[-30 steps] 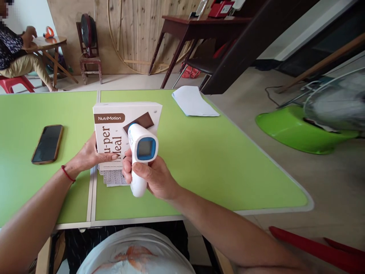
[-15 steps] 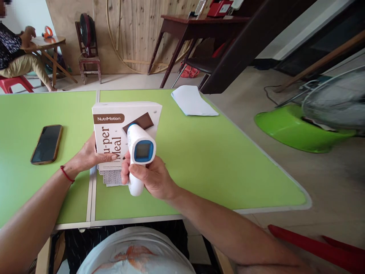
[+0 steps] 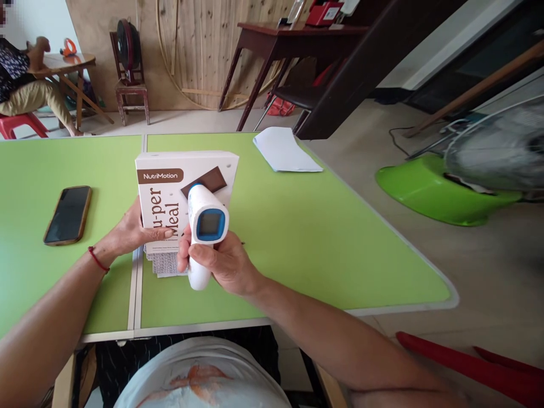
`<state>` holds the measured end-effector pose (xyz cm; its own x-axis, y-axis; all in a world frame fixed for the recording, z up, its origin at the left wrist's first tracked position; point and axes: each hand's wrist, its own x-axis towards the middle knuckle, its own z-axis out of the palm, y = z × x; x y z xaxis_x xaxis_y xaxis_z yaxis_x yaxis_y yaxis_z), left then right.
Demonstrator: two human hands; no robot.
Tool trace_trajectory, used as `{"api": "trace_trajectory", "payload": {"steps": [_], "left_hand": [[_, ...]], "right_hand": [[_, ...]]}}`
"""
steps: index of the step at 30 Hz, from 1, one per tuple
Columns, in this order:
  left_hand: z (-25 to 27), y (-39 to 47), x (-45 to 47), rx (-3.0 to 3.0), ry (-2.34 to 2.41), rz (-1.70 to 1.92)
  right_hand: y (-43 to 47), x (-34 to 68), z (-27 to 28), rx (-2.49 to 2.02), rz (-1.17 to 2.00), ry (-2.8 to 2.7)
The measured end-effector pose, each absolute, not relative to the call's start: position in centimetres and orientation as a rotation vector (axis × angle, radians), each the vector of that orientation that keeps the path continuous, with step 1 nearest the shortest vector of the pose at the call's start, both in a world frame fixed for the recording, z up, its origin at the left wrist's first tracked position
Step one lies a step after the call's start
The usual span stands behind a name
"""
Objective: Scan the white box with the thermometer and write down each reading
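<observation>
My left hand (image 3: 130, 229) grips the lower left side of a white NutriMotion box (image 3: 148, 198), thumb across its front and the other fingers hidden behind. The box stands tilted up over the green table. In my right hand (image 3: 225, 263) is a white infrared thermometer (image 3: 199, 272), its handle wrapped by my fingers. Its blue-framed screen (image 3: 211, 225) faces me and looks dark, with no reading I can make out. The thermometer's head is in front of the box and covers part of the print. Below the box, papers covered in small writing (image 3: 168, 264) stick out.
A smartphone (image 3: 68, 215) lies on the left part of the green table (image 3: 318, 243). White sheets of paper (image 3: 285, 150) rest near the far right edge. A seated person (image 3: 19, 73) is at a small round table at the back left. To the right stands a fan (image 3: 501, 147).
The view has shifted very slightly, and everything sits a little further left. My hands keep the same hold on the box and the thermometer. The seated person's hand has moved a little.
</observation>
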<state>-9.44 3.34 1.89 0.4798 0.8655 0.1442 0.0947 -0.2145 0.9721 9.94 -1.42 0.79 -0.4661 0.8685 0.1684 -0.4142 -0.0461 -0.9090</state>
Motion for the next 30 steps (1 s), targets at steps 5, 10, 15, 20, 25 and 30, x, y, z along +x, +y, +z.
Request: {"api": "trace_trajectory", "payload": {"steps": [5,10,15,20,25,30], "left_hand": [[2.15,3.35,-9.37,1.676,0.855,0.879],[2.43,3.4,-9.43,1.71,0.87,0.864],[2.43,3.39,-9.43,1.699,0.834,0.858],[2.38,3.4,-9.4,1.687,0.821,0.862],[2.38,3.25,-9.31,1.658,0.823,0.883],[2.4,3.02,-9.11,1.573,0.817,0.912]], "right_hand": [[-1.4,9.97,0.72,-0.573,1.685,-1.242],[-1.36,10.02,0.67,-0.553,1.695,-1.234],[-1.32,9.99,0.69,-0.542,1.697,-1.242],[-1.36,9.96,0.79,-0.556,1.697,-1.244],[-1.43,9.98,0.81,-0.566,1.71,-1.238],[-1.43,10.1,0.77,-0.558,1.713,-1.227]]}}
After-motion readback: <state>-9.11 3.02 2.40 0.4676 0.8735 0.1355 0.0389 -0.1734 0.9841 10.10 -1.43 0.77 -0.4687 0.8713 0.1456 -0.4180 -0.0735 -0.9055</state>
